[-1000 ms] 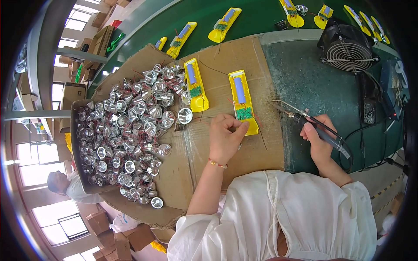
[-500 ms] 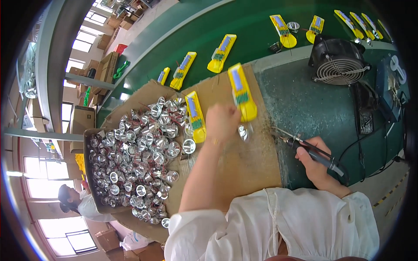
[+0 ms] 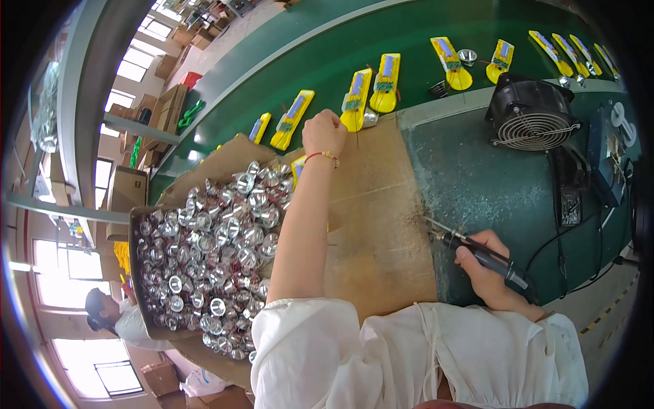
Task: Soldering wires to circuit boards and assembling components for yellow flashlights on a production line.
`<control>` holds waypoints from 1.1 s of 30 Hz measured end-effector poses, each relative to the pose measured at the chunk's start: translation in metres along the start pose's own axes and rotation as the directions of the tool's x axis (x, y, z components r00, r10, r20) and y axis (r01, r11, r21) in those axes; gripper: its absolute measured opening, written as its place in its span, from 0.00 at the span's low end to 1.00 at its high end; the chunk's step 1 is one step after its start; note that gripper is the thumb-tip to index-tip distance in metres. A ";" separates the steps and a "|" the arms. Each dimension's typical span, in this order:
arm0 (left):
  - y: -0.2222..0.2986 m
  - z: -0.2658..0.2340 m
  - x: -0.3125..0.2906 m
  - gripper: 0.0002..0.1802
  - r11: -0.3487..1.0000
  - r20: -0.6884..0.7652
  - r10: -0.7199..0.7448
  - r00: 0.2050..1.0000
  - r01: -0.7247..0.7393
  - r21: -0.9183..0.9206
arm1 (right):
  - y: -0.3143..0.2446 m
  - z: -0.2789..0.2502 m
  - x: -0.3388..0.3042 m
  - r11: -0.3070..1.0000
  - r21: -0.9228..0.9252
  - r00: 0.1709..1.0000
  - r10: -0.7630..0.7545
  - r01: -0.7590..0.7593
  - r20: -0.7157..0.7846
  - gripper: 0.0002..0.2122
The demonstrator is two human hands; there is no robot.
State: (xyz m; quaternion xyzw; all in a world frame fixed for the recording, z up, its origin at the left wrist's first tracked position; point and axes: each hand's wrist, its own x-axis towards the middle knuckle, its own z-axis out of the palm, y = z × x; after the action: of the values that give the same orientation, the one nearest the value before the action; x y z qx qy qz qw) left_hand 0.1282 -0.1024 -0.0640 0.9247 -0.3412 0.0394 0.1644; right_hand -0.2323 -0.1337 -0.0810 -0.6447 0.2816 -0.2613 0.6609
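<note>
My left hand [image 3: 323,133] reaches out over the far edge of the cardboard, its fingers closed at the near-left edge of a yellow lamp housing [image 3: 354,105]. This housing carries a green circuit board and a bluish block, with a thin wire hanging from its near end. Just right of it lies a similar yellow housing [image 3: 386,82], a silver reflector cup [image 3: 370,118] by its near end. Another yellow housing [image 3: 298,168] is mostly hidden behind my left forearm. My right hand [image 3: 485,262] grips a soldering iron [image 3: 501,267], its tip pointing left over the cardboard's right edge.
A carton [image 3: 144,334] heaped with silver reflector cups [image 3: 225,252] stands at left. Several yellow housings line the green belt [image 3: 272,68] beyond. A black fan [image 3: 531,112] stands at right near cables and a blue box [image 3: 603,146]. Another person [image 3: 126,317] is at far left.
My left hand has moved away from me, from mid-cardboard to the belt's edge. The housing it held there has left the cardboard, and one now lies farther right on the belt. My right hand stays put.
</note>
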 end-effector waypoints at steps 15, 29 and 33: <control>0.005 -0.002 -0.011 0.12 0.970 0.134 -0.220 0.966 0.231 -0.073 | 0.007 0.008 -0.008 0.999 0.034 0.994 -0.002 0.005 -0.105 0.05; -0.018 -0.055 -0.290 0.08 0.949 -0.308 -0.191 0.932 0.095 -0.300 | 0.004 0.009 -0.004 0.997 0.030 0.993 -0.065 0.068 -0.094 0.05; -0.058 -0.080 -0.276 0.11 0.888 -0.356 -0.445 0.822 0.352 -0.297 | 0.001 0.009 -0.015 0.991 0.031 0.987 -0.126 0.130 -0.096 0.05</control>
State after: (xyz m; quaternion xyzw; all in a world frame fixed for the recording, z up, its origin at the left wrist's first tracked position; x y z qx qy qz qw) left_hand -0.0422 0.1355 -0.0560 0.9220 -0.0985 0.1617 0.3376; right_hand -0.2370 -0.1165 -0.0809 -0.6362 0.2656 -0.3385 0.6404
